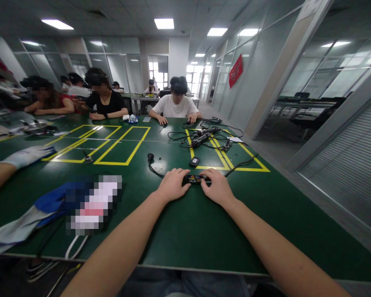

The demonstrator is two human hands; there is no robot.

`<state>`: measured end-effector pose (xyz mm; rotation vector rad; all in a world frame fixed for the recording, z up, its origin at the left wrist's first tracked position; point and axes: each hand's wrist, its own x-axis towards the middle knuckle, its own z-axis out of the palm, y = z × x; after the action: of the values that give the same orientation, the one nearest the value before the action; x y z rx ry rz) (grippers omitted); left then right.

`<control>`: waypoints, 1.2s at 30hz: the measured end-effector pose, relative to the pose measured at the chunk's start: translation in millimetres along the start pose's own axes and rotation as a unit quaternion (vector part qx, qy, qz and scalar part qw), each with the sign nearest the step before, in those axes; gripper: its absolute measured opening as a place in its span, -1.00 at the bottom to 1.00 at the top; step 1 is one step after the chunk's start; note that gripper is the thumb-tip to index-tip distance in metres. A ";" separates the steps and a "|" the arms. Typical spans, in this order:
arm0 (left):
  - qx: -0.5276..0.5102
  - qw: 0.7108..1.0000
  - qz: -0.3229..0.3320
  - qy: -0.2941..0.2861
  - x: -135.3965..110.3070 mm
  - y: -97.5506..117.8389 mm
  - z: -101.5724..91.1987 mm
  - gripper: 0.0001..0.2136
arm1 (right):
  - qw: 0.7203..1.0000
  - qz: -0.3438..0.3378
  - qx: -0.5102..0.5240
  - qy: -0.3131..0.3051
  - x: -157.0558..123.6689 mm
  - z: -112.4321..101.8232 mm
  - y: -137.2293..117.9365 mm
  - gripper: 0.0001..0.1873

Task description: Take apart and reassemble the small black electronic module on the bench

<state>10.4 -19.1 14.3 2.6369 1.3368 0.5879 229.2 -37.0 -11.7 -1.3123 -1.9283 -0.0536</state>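
Observation:
Both my hands rest on the green table [185, 231] and grip a small black device [194, 179] with coloured buttons. My left hand [172, 184] holds its left end and my right hand [216, 186] holds its right end. A black cable [153, 167] runs from the device toward a round plug further back on the left. A small black box [194, 161] lies just beyond my hands, by a yellow line.
Yellow tape rectangles [123, 144] mark the table. A tangle of black cables and tools [205, 136] lies at the back right. A white-gloved hand [27, 156] rests at the left. Cloth and a lanyard [34, 218] sit near the left edge. Several people sit across the table.

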 end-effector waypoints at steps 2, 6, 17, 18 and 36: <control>0.003 1.000 -0.002 -0.004 0.0 1.8 -0.2 -0.51 | 1.000 0.009 0.015 0.004 -0.4 -2.7 0.0 -0.79; 0.005 1.000 0.008 -0.018 -0.1 6.0 -1.9 -0.49 | 0.999 0.017 0.025 0.015 0.6 -8.3 -0.7 -0.80; -0.002 1.000 0.016 -0.015 -0.6 3.9 2.1 -0.50 | 0.999 0.038 0.035 -0.010 2.3 -17.1 -5.8 -0.80; -0.002 1.000 0.019 -0.014 -0.8 3.6 2.2 -0.51 | 0.998 0.039 0.040 -0.011 2.4 -17.2 -5.5 -0.80; -0.024 0.999 0.003 -0.039 2.6 -5.4 -9.9 -0.52 | 0.995 0.093 -0.033 -0.013 7.1 -10.2 12.1 -0.80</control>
<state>3.8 -14.4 22.6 2.5991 1.2776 0.5062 243.6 -30.4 -4.8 -1.5386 -1.8311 -0.0060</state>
